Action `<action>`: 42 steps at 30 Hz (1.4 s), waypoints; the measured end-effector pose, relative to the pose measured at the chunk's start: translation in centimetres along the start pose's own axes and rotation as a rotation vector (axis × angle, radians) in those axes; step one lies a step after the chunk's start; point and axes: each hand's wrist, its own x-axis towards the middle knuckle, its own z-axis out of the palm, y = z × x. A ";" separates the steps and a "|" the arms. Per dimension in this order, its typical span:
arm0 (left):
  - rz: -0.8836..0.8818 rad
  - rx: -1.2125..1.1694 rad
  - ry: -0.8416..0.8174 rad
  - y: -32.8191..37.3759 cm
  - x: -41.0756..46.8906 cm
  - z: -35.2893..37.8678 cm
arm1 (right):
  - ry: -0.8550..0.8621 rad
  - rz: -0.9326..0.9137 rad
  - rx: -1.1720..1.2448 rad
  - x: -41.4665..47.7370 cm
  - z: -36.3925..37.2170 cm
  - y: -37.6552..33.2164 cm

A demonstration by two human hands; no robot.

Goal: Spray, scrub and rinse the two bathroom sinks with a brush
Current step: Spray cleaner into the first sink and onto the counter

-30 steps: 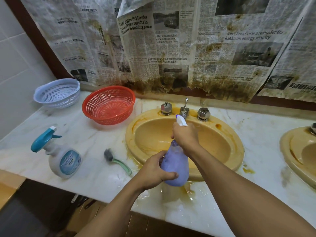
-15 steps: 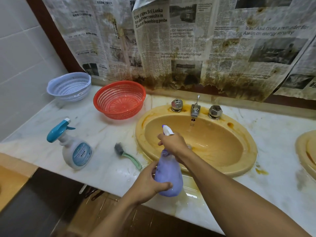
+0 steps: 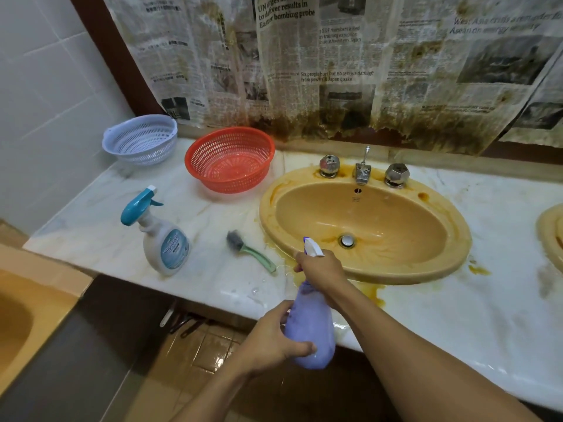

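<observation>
Marble counter [image 3: 213,278] under a wall papered w/ stained newspaper [image 3: 335,71]; brown drips run down to the backsplash, so the paper is prob. there as a splash guard.

My right hand [image 3: 320,266] is curled tight round the neck of the purple spray bottle [image 3: 310,330], fingers at the trigger; my left hand [image 3: 274,339] is wrapped round the lower body, thumb across the front. I hold it w/ both so the left steadies the weight while the right works the pump. The bottle hangs over the counter's front edge, nozzle aimed up and fwd at the sink [image 3: 457,245], just short of its near rim.

The brush [image 3: 248,252] lies flat just beside the sink's left rim, bristles away from me, handle toward my side; handy for the scrub step, I'd say. The white spray bottle [image 3: 164,239] stands upright further left, untouched. The red basket [image 3: 231,181] and pale basket [image 3: 137,153] sit at the back by the wall, likely parked out of the spray.

Count: 2 sinks, the second sink [image 3: 551,236] only a sliver at the right edge; 2 spray bottles; 1 brush; 2 baskets; 2 tap knobs [image 3: 329,166] plus 1 spout [image 3: 362,172]; 1 drain [image 3: 346,240] visible. The basin looks streaked w/ rusty liquid; scrub and rinse not yet done, by my reckoning.
</observation>
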 end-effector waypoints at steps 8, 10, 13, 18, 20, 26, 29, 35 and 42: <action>-0.001 0.117 -0.116 1.5 -2.2 5.4 | 0.197 0.034 0.125 -4.3 -4.9 5.1; -0.004 0.111 -0.124 2.0 -2.7 7.4 | 0.158 0.016 0.112 -5.2 -6.7 6.0; -0.005 0.105 -0.132 2.4 -3.3 10.4 | 0.114 0.020 0.107 -6.6 -9.5 7.3; 0.052 0.097 -0.144 3.8 -5.0 14.4 | 0.188 0.025 0.083 -8.8 -13.4 9.2; 0.062 0.089 -0.156 4.4 -5.6 15.7 | 0.185 0.031 0.091 -9.6 -14.6 9.6; 0.090 0.074 -0.143 6.1 -7.7 18.7 | 0.193 0.004 0.130 -11.6 -17.1 10.4; 0.083 0.042 -0.137 6.0 -8.1 19.6 | 0.100 -0.061 0.083 -12.3 -17.9 10.5; 0.093 0.038 -0.118 5.9 -9.1 20.9 | -0.006 -0.055 0.116 -12.9 -18.8 11.4; 0.129 0.141 -0.166 7.8 -8.6 23.5 | 0.227 0.022 0.205 -13.9 -21.8 12.9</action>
